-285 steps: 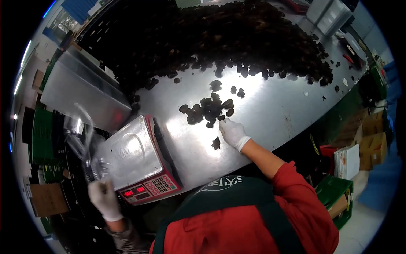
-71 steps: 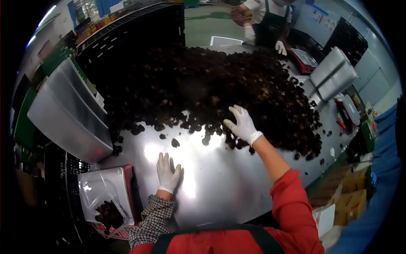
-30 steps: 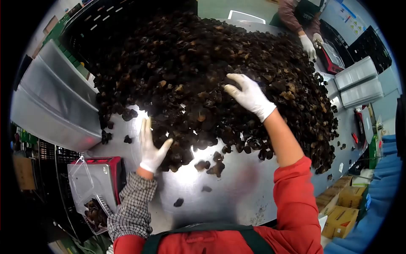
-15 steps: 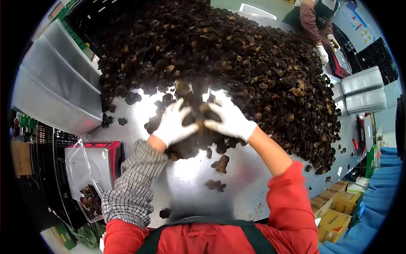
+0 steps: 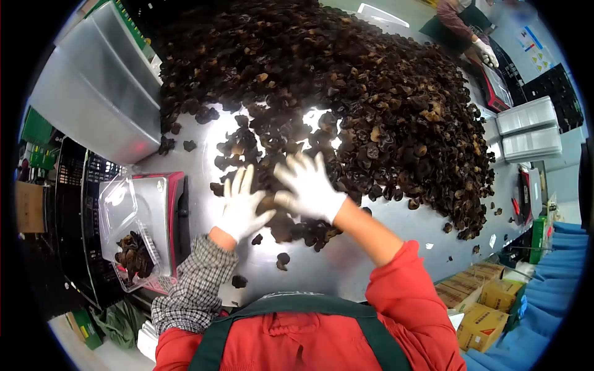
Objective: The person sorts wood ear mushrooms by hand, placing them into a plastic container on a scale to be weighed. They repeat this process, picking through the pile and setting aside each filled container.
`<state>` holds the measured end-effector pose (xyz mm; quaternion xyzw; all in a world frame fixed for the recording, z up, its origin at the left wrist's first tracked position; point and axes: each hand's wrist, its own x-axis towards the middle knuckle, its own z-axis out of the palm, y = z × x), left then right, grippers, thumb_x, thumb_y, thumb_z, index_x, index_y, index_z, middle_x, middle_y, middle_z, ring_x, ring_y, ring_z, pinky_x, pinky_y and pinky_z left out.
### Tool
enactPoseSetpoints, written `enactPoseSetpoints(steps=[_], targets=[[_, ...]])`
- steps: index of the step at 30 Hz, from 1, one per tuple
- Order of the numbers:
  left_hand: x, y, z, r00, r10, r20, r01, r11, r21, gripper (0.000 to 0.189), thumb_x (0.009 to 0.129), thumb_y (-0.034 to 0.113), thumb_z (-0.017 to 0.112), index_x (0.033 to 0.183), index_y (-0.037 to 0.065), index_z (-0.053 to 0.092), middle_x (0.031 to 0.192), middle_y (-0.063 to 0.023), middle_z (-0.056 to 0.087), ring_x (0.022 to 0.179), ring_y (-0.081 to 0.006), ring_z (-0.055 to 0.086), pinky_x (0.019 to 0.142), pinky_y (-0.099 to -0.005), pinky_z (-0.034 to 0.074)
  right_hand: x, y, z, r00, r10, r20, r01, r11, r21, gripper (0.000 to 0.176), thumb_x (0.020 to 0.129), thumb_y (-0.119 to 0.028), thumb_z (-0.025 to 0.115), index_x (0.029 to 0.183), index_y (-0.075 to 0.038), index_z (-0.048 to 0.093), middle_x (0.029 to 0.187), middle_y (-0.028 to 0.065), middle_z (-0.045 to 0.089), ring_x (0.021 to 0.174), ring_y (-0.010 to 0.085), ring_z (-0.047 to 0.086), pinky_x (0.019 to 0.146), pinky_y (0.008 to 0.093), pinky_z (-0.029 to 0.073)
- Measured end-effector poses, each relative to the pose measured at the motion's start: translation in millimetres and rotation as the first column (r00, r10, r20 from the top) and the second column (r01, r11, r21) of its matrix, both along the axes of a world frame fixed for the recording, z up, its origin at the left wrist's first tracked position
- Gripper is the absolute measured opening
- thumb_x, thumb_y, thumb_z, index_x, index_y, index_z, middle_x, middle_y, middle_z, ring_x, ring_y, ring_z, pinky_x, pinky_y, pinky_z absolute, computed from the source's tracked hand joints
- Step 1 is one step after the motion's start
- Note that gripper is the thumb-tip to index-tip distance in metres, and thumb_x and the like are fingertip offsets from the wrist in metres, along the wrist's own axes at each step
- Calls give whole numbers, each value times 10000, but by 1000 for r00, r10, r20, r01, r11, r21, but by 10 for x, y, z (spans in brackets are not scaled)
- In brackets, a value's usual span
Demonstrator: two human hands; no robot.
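A big heap of dark dried fungus covers the far part of a steel table. Both my hands wear white gloves. My left hand and my right hand lie flat, fingers spread, on a small batch of fungus drawn out near the table's front edge. Neither hand grips anything. To the left, a clear plastic box, lid up and partly filled with fungus, rests on a red scale.
Metal bins stand at the left. Stacked white trays lie at the right, cardboard boxes below the table. Another person with gloved hands works at a second scale at the far right. Loose fungus pieces dot the steel.
My hands reached into the heap, came together and dragged a batch of fungus toward me. The view tilted down; the box on the scale now holds fungus.
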<state>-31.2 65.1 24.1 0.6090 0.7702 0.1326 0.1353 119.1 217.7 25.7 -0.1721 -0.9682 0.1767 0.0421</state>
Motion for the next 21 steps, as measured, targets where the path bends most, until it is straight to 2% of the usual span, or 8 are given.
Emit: enactPoseSetpoints(steps=[3,5,7,8,11,14,17,21], targets=[[-77,-640,-27,996,80,-50,-75,992,98,501,655,317,747,1070,55,649,1493,-292,195,1372,-464,193,1095,-590,169,432,-575,-69,974,207,-94,-210,977,-23,618,814,-478,608,1284,-87,518,1349,230,436,1293,376,369,1062,646,204],[-134,-1004,-61,972,230,-41,-228,973,34,506,662,300,744,1075,24,645,1475,-299,232,1363,-462,215,1104,-545,192,700,-467,80,985,149,-92,-152,988,-33,526,770,-402,667,1178,-80,585,1291,230,466,1251,381,405,1041,628,256],[-91,-1231,-139,966,237,99,-239,971,6,488,696,302,740,1066,-3,649,1451,-307,277,1342,-469,256,1109,-494,227,848,-218,91,984,-88,-154,84,996,-31,360,716,-283,694,1001,-70,635,1263,241,476,1226,414,412,1022,625,280],[-24,-1244,-108,975,171,141,-177,983,35,480,698,307,742,1059,3,655,1455,-304,275,1342,-463,262,1110,-488,229,922,-126,-16,966,-164,-198,199,965,171,365,731,-271,684,1030,-71,622,1318,254,443,1247,422,395,1032,617,275],[98,-1294,-41,975,79,206,-103,989,108,386,709,313,741,975,38,690,1448,-272,321,1347,-418,288,1118,-483,223,694,-44,3,938,-232,-255,281,943,176,472,806,-339,650,1193,-83,564,1368,252,416,1285,406,369,1083,555,248],[82,-1434,67,977,188,98,-192,981,35,269,735,295,727,833,45,710,1402,-247,408,1326,-381,337,1120,-505,206,425,-360,-83,977,-154,-145,173,976,133,595,842,-437,585,1329,-110,487,1374,238,413,1314,394,335,1093,551,229],[-26,-1742,74,968,241,73,-242,970,1,327,750,346,723,850,35,699,1351,-252,453,1279,-369,398,1100,-485,253,662,-696,-29,999,9,43,-16,983,183,541,813,-429,616,1249,-113,566,1344,194,469,1306,358,363,1089,573,219],[136,-2030,-38,928,309,209,-346,922,175,394,744,293,748,1003,12,653,1369,-258,423,1246,-381,423,1036,-475,350,694,-691,186,988,-66,-136,84,988,127,335,796,-318,660,1031,-79,652,1195,146,583,1203,324,470,1037,532,312]])
